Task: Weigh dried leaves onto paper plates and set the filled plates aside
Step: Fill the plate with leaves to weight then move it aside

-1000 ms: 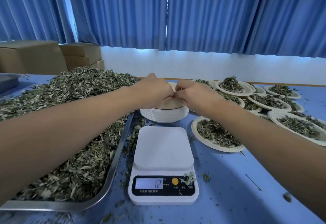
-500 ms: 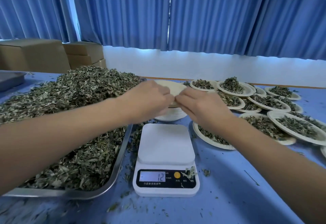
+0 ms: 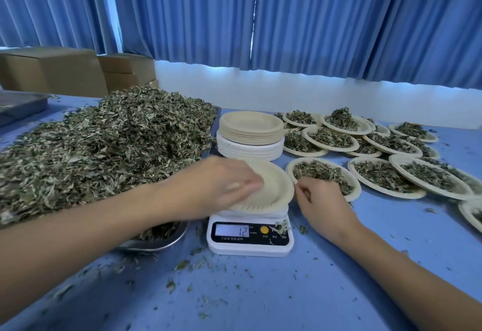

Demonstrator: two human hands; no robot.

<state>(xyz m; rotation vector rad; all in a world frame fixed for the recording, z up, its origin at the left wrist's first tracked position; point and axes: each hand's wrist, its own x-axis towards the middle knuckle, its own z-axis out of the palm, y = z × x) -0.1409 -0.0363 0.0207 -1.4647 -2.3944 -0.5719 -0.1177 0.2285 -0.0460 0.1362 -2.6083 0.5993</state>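
An empty beige paper plate (image 3: pixel 273 187) lies tilted over the platform of the white digital scale (image 3: pixel 250 236), whose display reads 12. My left hand (image 3: pixel 224 187), blurred by motion, lies across the plate's left part and holds it; its thumb is hidden. My right hand (image 3: pixel 318 200) is just right of the plate's rim with its fingers loosely curled and nothing in them. A stack of empty plates (image 3: pixel 250 132) stands right behind the scale. A big heap of dried leaves (image 3: pixel 104 148) fills the metal tray (image 3: pixel 156 242) on the left.
Several filled plates (image 3: pixel 323 174) cover the blue table (image 3: pixel 260 291) to the right of the scale, some overlapping. Loose leaf crumbs lie around the scale. Cardboard boxes (image 3: pixel 52 72) and a second metal tray (image 3: pixel 20 101) sit at the far left. Blue curtains hang behind.
Both hands pinched at the top of the plate stack earlier. Now the left hand has brought one plate forward over the scale, and the right hand has come off it to the plate's right side.
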